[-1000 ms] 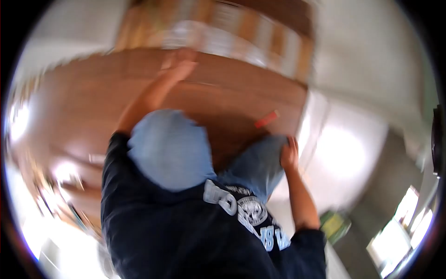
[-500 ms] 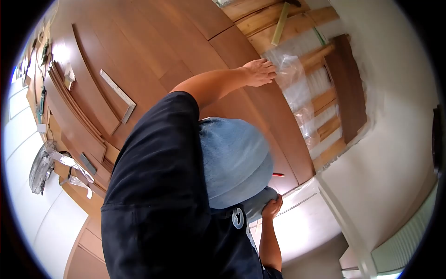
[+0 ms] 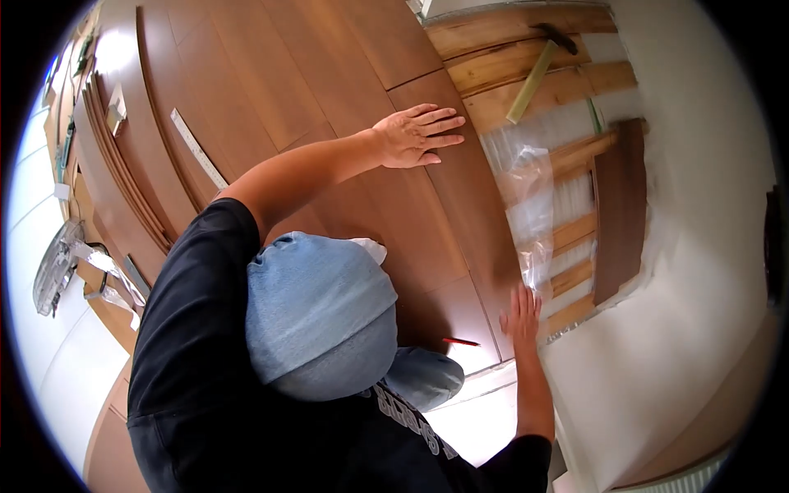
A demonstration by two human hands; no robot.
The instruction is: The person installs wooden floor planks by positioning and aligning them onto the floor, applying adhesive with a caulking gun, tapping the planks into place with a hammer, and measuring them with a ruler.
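Observation:
My left hand (image 3: 419, 136) lies palm down on the brown floor planks (image 3: 329, 82), close to their edge, with its fingers spread and nothing in it. Near the lower end of the same edge, my right hand (image 3: 523, 314) has its fingers stretched out and is empty; whether it touches the plank cannot be made out. A red pencil-like object (image 3: 461, 342) lies on the planks left of my right hand. Beyond the edge are wooden battens (image 3: 574, 232), clear plastic sheeting (image 3: 530, 185) and a loose dark brown board (image 3: 620, 209).
A hammer (image 3: 534, 80) rests on the battens at the top right. A metal square (image 3: 197, 149) and stacked planks (image 3: 115, 164) lie at the left, with a fan (image 3: 57, 267) farther out. The pale wall (image 3: 707, 205) runs along the right.
My right hand has moved off my knee to the plank edge, its fingers now extended. My left hand has shifted back from the plastic onto the planks and spread its fingers.

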